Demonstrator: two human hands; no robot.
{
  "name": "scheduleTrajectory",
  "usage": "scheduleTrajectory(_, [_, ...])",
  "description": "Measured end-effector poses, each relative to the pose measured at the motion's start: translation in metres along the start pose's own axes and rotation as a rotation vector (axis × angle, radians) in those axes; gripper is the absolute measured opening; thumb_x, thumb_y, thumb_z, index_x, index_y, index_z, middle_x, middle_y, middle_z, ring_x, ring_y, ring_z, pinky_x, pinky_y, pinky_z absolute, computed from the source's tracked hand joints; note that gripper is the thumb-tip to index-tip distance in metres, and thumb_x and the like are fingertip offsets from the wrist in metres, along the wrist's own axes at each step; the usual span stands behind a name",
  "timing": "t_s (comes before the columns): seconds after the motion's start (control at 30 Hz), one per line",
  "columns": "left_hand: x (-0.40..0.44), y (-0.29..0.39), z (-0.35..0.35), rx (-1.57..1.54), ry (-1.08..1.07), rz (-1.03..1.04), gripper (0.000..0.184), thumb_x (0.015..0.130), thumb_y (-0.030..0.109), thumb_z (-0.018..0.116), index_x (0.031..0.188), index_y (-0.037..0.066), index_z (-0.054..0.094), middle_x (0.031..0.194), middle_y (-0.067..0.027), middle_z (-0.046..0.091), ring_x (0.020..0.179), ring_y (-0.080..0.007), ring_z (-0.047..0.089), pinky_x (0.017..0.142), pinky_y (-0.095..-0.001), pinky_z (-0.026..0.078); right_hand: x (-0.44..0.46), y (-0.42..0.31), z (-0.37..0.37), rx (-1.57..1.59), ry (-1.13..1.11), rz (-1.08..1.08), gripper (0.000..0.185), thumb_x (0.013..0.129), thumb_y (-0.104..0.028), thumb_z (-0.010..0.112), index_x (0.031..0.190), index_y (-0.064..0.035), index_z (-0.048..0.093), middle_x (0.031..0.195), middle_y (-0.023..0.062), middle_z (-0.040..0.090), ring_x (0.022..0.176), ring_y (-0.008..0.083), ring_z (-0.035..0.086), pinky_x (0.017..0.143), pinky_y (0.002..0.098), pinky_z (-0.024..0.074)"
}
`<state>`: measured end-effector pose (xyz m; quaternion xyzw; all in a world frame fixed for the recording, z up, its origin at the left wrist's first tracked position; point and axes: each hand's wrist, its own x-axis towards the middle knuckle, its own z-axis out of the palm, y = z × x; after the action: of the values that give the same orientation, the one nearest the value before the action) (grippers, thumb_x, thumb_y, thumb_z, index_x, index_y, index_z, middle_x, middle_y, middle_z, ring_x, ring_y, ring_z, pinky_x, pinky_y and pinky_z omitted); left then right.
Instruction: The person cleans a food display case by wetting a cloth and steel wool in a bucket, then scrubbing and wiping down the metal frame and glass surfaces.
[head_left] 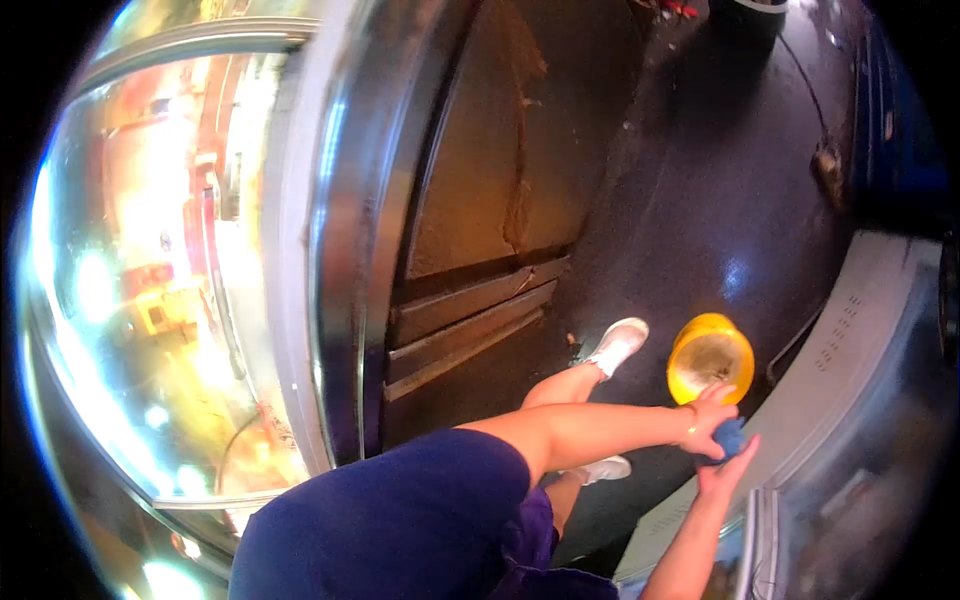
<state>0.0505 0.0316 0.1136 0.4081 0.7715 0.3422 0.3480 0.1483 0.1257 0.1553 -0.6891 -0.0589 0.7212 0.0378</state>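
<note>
A blue cloth [728, 438] is bunched between my two hands, beside the near rim of a yellow bucket [712, 323]. My left hand [709, 418] reaches across from the left and grips the cloth, with its fingers close to the bucket's edge. From below, my right hand [728, 472] holds the other side of the cloth, thumb raised along it. Part of the cloth is hidden by the fingers. Murky greyish liquid [712, 356] shows inside the bucket, which stands on the dark floor.
A lit glass-fronted case [170, 290] with a metal frame rises on the left, above a dirty brown panel [490, 180]. On the right runs a pale ledge [840, 330]. My white shoes [618, 343] are beside the bucket. A dark bin [748, 25] stands farther off.
</note>
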Motion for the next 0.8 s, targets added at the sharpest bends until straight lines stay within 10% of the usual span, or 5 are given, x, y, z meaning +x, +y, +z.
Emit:
scheduleTrajectory(0.13, [-0.006, 0.039, -0.101, -0.567, 0.211, -0.418, 0.06, 0.07, 0.025, 0.084, 0.118, 0.002, 0.057, 0.121, -0.0178, 0.059, 0.112, -0.0342, 0.059, 0.096, -0.0404, 0.048, 0.002, 0.015, -0.015, -0.709, 0.254, -0.932, 0.048, 0.101, -0.045, 0.046, 0.129, -0.0059, 0.047, 0.13, 0.009, 0.054, 0.115, 0.0254, 0.054, 0.099, 0.0434, 0.0445])
scheduleTrajectory(0.33, [-0.03, 0.081, -0.209, -0.504, 0.463, -0.422, 0.065, 0.067, 0.031, 0.086, 0.119, 0.006, 0.055, 0.114, -0.0198, 0.058, 0.106, -0.0348, 0.06, 0.093, -0.0392, 0.05, -0.126, 0.032, 0.147, 0.026, -0.731, -0.114, 0.052, 0.101, -0.044, 0.046, 0.142, -0.0106, 0.043, 0.144, 0.0151, 0.047, 0.133, 0.0286, 0.046, 0.11, 0.0451, 0.0402])
scheduleTrajectory(0.5, [-0.068, 0.036, -0.25, 0.04, 0.41, -0.113, 0.069, 0.069, 0.029, 0.084, 0.127, 0.007, 0.053, 0.127, -0.0215, 0.056, 0.114, -0.0329, 0.059, 0.098, -0.0461, 0.047, -0.122, 0.054, 0.156, -0.529, -0.536, -0.166, 0.046, 0.104, -0.039, 0.044, 0.133, -0.004, 0.049, 0.122, 0.011, 0.061, 0.107, 0.0231, 0.062, 0.091, 0.0398, 0.0508])
scheduleTrajectory(0.6, [-0.1, 0.033, -0.23, -1.262, 0.327, -0.551, 0.045, 0.082, 0.012, 0.071, 0.124, 0.006, 0.058, 0.13, -0.0141, 0.059, 0.113, -0.0244, 0.061, 0.097, -0.0392, 0.05, -0.081, 0.056, 0.126, -0.758, -0.641, 0.019, 0.036, 0.101, -0.037, 0.053, 0.117, -0.0058, 0.061, 0.1, 0.0059, 0.068, 0.082, 0.0145, 0.064, 0.069, 0.0321, 0.0534])
scheduleTrajectory(0.8, [-0.144, 0.004, -0.062, -1.659, 0.623, -1.024, 0.038, 0.091, 0.008, 0.06, 0.127, 0.0, 0.058, 0.12, -0.0099, 0.066, 0.107, -0.0224, 0.065, 0.094, -0.0356, 0.051, 0.146, 0.06, 0.002, -1.143, 0.076, -0.525, 0.044, 0.085, -0.03, 0.069, 0.117, 0.0006, 0.065, 0.111, 0.0163, 0.07, 0.1, 0.0263, 0.068, 0.09, 0.0358, 0.051])
